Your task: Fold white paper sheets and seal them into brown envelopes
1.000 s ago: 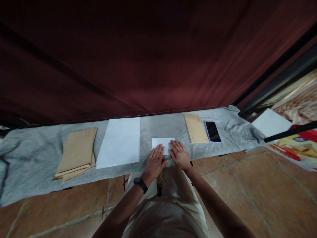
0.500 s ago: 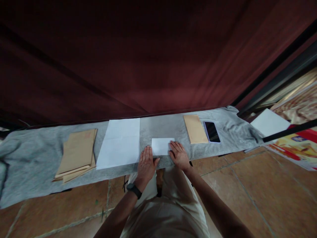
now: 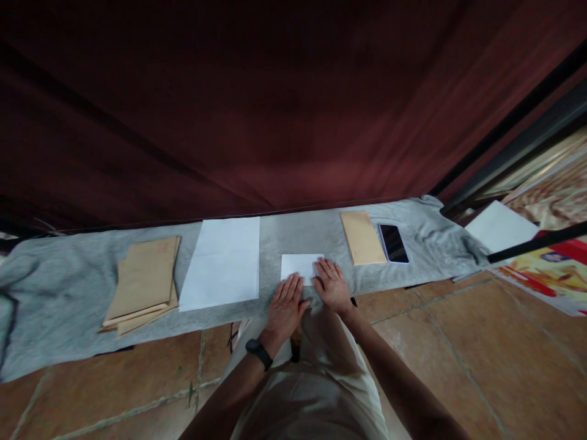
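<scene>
A small white folded sheet of paper [image 3: 300,264] lies flat on the grey cloth [image 3: 298,232] in front of me. My left hand [image 3: 287,305] rests with straight fingers over the paper's lower left edge. On its right end lie the fingers of my right hand [image 3: 332,284], flat and slightly spread. To the left are larger white sheets [image 3: 222,263] with a faint crease across them. A single brown envelope [image 3: 363,238] lies beyond my right hand.
A phone [image 3: 393,243] lies right of the single envelope. Several brown envelopes [image 3: 142,275] are piled at the left. A dark red curtain [image 3: 275,122] hangs along the back edge. At the far right stand a dark metal bar [image 3: 541,241] and a colourful printed box [image 3: 550,272].
My left hand has slid to the right, from beside the paper's left edge onto its lower edge. The right hand has stayed at the paper's right end.
</scene>
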Demonstrator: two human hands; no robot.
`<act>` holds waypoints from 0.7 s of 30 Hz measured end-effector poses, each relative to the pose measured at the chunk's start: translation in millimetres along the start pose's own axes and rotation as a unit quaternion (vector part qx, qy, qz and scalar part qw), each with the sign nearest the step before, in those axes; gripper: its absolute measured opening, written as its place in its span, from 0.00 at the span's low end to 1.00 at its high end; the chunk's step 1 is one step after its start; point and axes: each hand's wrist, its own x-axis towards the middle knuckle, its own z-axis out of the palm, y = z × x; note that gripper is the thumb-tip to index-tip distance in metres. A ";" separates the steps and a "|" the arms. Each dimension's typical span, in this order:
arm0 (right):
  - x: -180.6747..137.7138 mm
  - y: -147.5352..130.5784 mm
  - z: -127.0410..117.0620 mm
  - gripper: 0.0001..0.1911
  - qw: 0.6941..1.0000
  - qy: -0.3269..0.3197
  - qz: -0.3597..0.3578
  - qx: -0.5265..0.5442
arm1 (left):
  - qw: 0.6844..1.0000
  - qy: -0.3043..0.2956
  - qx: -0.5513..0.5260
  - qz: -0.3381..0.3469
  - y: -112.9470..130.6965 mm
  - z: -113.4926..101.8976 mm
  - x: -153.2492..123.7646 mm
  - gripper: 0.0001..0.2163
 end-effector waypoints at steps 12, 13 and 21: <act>-3.4 25.3 -2.1 0.25 1.000 0.009 0.028 0.006 | 0.999 0.002 0.033 -0.009 -8.5 -1.4 -7.7 0.29; -3.7 26.6 -2.7 0.25 0.999 0.015 0.033 0.009 | 0.999 0.003 0.032 -0.007 -8.4 -2.0 -7.5 0.29; -9.8 1.7 -4.1 0.24 0.998 -0.009 -0.051 0.045 | 1.000 0.008 0.013 0.005 -8.5 -3.4 -8.2 0.27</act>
